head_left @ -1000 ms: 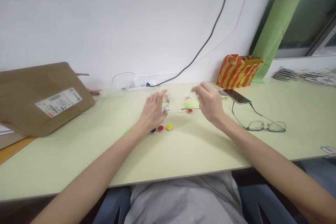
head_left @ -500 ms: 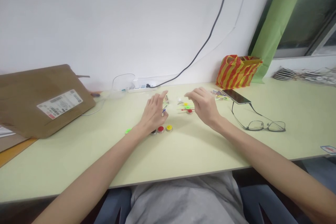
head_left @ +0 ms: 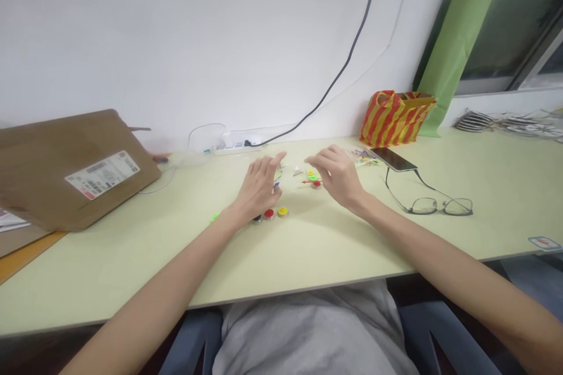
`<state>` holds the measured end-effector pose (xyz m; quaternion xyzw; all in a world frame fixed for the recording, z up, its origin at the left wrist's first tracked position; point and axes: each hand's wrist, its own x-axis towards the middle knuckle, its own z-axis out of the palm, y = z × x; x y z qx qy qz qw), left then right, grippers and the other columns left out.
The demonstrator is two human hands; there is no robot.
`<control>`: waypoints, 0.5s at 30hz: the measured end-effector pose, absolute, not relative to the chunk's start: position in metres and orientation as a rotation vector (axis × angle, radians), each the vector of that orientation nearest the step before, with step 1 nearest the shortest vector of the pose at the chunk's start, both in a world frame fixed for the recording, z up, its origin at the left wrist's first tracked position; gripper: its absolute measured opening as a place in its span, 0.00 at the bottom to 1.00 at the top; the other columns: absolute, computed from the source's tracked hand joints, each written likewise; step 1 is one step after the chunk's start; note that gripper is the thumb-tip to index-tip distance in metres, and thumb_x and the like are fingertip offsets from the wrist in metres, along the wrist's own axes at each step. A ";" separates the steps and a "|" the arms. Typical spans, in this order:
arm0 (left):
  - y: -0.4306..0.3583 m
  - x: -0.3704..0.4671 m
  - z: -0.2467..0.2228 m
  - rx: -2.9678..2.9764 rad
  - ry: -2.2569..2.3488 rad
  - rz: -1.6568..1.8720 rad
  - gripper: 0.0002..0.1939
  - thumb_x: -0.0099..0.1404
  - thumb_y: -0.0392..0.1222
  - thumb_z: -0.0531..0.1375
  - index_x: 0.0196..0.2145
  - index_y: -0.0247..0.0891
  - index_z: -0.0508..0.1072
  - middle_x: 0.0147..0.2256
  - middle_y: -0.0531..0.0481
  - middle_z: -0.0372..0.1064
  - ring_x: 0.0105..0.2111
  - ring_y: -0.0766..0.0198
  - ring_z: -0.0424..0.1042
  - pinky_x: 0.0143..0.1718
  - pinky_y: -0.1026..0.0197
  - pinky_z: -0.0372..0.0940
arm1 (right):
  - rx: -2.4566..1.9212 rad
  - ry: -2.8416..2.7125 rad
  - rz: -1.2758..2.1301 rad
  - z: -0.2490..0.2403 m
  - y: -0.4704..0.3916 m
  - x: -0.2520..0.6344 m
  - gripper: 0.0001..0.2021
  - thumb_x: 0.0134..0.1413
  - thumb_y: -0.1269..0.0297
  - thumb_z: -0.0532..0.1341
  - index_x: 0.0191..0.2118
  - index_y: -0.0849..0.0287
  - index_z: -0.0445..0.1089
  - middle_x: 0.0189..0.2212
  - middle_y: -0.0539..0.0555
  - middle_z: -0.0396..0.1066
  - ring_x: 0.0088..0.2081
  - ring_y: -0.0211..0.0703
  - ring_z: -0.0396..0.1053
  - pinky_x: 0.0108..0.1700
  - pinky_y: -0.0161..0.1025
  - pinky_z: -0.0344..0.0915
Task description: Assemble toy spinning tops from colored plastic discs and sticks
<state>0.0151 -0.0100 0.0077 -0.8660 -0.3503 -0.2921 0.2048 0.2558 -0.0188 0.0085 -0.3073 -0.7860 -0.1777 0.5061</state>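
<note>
My left hand [head_left: 259, 187] is over the table with its index finger stretched out and its thumb apart from it. Beside the thumb a small blue pointed piece [head_left: 276, 184] shows, mostly hidden by the hand. My right hand [head_left: 338, 176] hovers to the right with loosely bent fingers; its thumb is mostly hidden. Near it lies a red round piece [head_left: 316, 184] with a red arrow [head_left: 307, 181], next to a green piece [head_left: 313, 177] and a yellow piece [head_left: 310, 173]. Below my left hand sit a red button-like disc [head_left: 269, 213], a yellow disc [head_left: 283, 211] and a dark disc [head_left: 257, 219].
A cardboard parcel [head_left: 48, 170] stands at the left. A power strip [head_left: 233, 149] lies along the wall. At the right are a striped bag [head_left: 396, 120], a phone [head_left: 393, 159], glasses [head_left: 424, 205] and small colourful packets [head_left: 366, 157]. The table's front edge [head_left: 303, 291] runs before my lap.
The view has shifted slightly. My hands keep nearly the same pose, with the right hand a little further left. The discs lie where they were.
</note>
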 end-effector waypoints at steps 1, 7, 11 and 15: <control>-0.010 0.016 0.008 -2.427 -0.959 -0.820 0.43 0.56 0.30 0.56 0.68 0.37 0.48 0.45 0.41 0.61 0.45 0.49 0.61 0.49 0.48 0.60 | -0.736 -1.901 -0.432 0.008 -0.020 0.254 0.10 0.68 0.72 0.56 0.40 0.56 0.75 0.30 0.54 0.73 0.37 0.46 0.65 0.39 0.43 0.60; -0.013 0.018 0.008 -2.438 -0.885 -0.845 0.42 0.56 0.31 0.55 0.67 0.37 0.50 0.45 0.41 0.61 0.45 0.49 0.61 0.49 0.48 0.60 | -0.701 -1.851 -0.490 0.007 -0.032 0.239 0.08 0.67 0.66 0.60 0.35 0.56 0.74 0.30 0.54 0.73 0.34 0.43 0.68 0.38 0.42 0.60; -0.015 0.020 0.009 -2.446 -0.875 -0.867 0.41 0.55 0.30 0.54 0.67 0.38 0.51 0.47 0.40 0.61 0.46 0.48 0.61 0.49 0.47 0.60 | -0.634 -1.861 -0.483 0.011 -0.037 0.236 0.08 0.67 0.67 0.60 0.34 0.56 0.73 0.30 0.54 0.72 0.34 0.42 0.69 0.37 0.40 0.62; -0.017 0.022 0.010 -2.477 -0.854 -0.901 0.42 0.54 0.28 0.54 0.66 0.39 0.49 0.46 0.41 0.60 0.46 0.49 0.61 0.49 0.48 0.61 | -0.648 -1.913 -0.446 0.014 -0.035 0.241 0.09 0.68 0.71 0.57 0.35 0.56 0.72 0.29 0.53 0.72 0.37 0.43 0.69 0.39 0.40 0.62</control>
